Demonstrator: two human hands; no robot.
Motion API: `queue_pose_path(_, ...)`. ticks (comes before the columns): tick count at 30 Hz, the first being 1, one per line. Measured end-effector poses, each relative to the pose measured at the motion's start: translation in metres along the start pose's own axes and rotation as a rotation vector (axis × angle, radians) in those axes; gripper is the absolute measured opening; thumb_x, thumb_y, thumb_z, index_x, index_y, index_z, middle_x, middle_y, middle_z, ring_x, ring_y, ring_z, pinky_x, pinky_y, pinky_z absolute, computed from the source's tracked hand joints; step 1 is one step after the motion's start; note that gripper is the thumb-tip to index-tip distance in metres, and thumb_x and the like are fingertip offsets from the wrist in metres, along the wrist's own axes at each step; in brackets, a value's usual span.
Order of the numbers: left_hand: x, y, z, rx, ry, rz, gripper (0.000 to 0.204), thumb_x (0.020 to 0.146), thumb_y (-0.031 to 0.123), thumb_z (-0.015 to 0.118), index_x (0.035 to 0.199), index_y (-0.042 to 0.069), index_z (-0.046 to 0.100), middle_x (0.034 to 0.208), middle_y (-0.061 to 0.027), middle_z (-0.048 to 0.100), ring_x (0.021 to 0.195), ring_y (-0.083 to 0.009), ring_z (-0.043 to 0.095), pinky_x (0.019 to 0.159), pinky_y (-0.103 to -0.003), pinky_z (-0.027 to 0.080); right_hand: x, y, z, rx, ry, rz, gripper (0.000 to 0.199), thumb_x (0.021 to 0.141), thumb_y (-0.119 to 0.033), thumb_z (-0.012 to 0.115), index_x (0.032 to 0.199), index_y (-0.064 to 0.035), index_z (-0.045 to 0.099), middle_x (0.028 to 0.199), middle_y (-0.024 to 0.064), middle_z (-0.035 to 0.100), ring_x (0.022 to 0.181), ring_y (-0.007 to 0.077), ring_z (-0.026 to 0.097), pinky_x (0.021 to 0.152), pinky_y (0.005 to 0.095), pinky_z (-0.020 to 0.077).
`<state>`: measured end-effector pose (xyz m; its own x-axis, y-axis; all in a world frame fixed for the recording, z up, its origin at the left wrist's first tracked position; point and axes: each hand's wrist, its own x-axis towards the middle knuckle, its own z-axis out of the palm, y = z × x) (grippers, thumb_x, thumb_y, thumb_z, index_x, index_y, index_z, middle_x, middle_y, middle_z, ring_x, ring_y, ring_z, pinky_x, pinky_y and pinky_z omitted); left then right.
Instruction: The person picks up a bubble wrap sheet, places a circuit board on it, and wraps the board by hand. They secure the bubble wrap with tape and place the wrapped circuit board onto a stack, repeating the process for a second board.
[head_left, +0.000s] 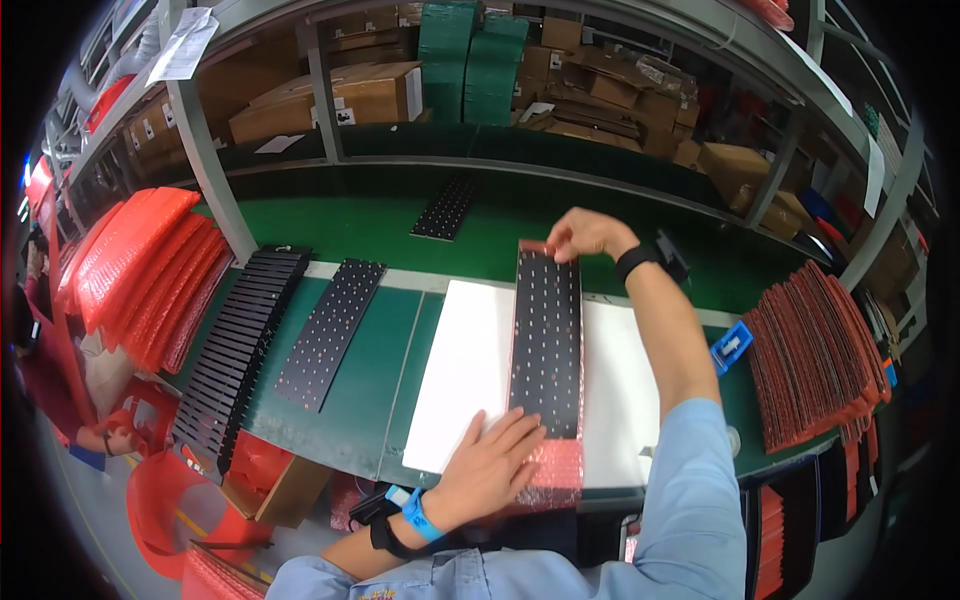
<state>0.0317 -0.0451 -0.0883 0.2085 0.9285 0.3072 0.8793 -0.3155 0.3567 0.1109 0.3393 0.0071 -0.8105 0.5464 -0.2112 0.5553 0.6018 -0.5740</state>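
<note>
A long black panel (548, 340) dotted with small light marks lies lengthwise before me on a white board (455, 370). Beneath it is a red bubble-wrap bag (556, 470), showing at the near end and as a thin strip along the far end. My left hand (492, 462) rests flat with fingers spread, fingertips at the panel's near left corner. Over at the far right corner, my right hand (590, 236) has its fingers pinched together at the bag's edge. The fingertips partly hide what they grip there.
A second dotted panel (332, 330) and a row of stacked black panels (245, 345) lie to the left. Red bubble-wrap bags (140, 270) are piled beyond them, with another stack of bags (815, 355) at right. One panel (443, 208) lies on the green belt (350, 215). A blue tape dispenser (732, 347) stands right.
</note>
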Motion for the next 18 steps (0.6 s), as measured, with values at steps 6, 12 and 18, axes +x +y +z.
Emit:
queue_pose_path(6, -0.009, 0.000, 0.003, 0.036, 0.063, 0.026, 0.043, 0.090, 0.025, 0.058, 0.131, 0.010, 0.057, 0.141, -0.0074, 0.048, 0.134, -0.0263, 0.041, 0.107, -0.054, 0.032, -0.035, -0.048, -0.013, -0.051, 0.299, -0.183, 0.022, 0.076, -0.012, 0.077, 0.096, -0.0019, 0.074, 0.080, 0.0072, 0.071, 0.073, 0.0152, 0.064, 0.070, 0.0292, 0.0510)
queue_pose_path(12, -0.011, 0.000, 0.008, 0.058, 0.091, 0.059, 0.042, 0.091, 0.024, 0.057, 0.130, 0.010, 0.057, 0.141, -0.0074, 0.048, 0.134, -0.0268, 0.040, 0.105, -0.055, 0.034, -0.060, -0.071, -0.032, 0.054, 0.309, -0.026, 0.023, 0.085, -0.024, 0.071, 0.095, -0.0036, 0.076, 0.078, 0.0050, 0.070, 0.070, 0.0148, 0.061, 0.069, 0.0283, 0.0497)
queue_pose_path(18, -0.014, 0.003, 0.007, 0.087, 0.097, 0.059, 0.041, 0.091, 0.024, 0.057, 0.130, 0.011, 0.058, 0.141, -0.0073, 0.048, 0.135, -0.0272, 0.040, 0.105, -0.056, 0.034, -0.067, -0.094, -0.057, 0.011, 0.135, 0.158, 0.020, 0.087, -0.021, 0.070, 0.094, -0.0036, 0.076, 0.079, 0.0012, 0.069, 0.071, 0.0116, 0.059, 0.071, 0.0267, 0.0487)
